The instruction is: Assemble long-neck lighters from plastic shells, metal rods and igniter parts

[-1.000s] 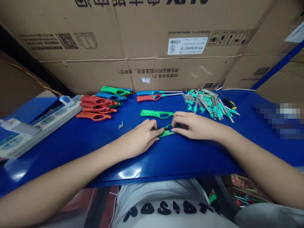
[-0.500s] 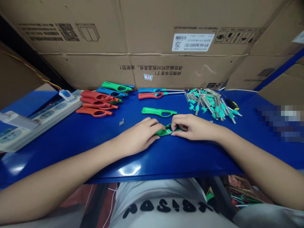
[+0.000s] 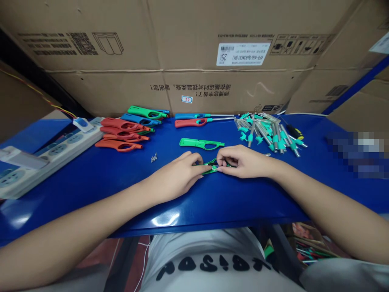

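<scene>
My left hand (image 3: 185,174) grips the left end of a green lighter casing (image 3: 208,170) low over the blue table. At its right part, my right hand (image 3: 238,162) pinches with thumb and fingertips; a pale wire or thin part shows by the thumb, too small to name. Fingers hide much of the casing. Just beyond lies another green casing half (image 3: 194,142) with a finger loop. A small heap of screws (image 3: 154,157) is left of my left hand.
Red, blue and green lighter casings (image 3: 121,134) lie at the left beside a power strip (image 3: 57,150). Behind are two lighters with metal tubes (image 3: 223,119). A pile of tubes with teal parts (image 3: 270,132) and a screwdriver (image 3: 294,132) are right. Cardboard (image 3: 188,56) walls the back.
My left fingers have shifted slightly on the green casing, and my right fingertips have moved a little along it. The camera view has shifted slightly.
</scene>
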`<state>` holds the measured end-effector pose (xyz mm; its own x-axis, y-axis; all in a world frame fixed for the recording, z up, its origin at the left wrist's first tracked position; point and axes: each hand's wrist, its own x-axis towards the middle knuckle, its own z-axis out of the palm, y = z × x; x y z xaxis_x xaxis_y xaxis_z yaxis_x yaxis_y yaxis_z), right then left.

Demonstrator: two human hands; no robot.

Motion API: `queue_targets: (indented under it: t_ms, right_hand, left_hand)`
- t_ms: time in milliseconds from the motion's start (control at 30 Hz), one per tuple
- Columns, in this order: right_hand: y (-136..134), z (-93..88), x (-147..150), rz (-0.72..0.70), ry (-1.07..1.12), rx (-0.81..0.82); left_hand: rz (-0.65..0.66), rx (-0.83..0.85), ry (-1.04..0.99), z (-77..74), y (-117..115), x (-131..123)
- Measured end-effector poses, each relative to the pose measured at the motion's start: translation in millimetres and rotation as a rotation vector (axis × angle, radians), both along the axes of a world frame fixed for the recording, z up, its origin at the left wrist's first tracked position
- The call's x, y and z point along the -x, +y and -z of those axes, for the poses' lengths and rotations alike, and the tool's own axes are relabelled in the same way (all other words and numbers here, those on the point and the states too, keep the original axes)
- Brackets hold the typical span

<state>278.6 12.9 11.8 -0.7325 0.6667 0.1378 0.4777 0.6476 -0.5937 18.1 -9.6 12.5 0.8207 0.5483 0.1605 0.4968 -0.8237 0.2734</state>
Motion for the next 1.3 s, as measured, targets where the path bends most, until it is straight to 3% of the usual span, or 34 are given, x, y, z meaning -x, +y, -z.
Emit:
queue_targets:
  t_ms: [667,1000,1133,1300]
  right_hand:
    - [3,4.9,9,0.15,0.006,0.091]
    - [2,-1.4,3,0.199,0.066,0.278]
    - [3,-9.8,-7,0.143,0.037,0.392]
    - [1,-17.6,-13,-0.065,-0.029,0.235]
  left_hand:
    - [0.011,0.022,-0.012,0.0,0,-3]
    - [0.01,0.014,0.0,0.5,0,-3]
    - [0.014,-0.02,0.042,-1.3,-2,-3]
    - [0.003,-0.021,0.086,-4.0,-4,-2]
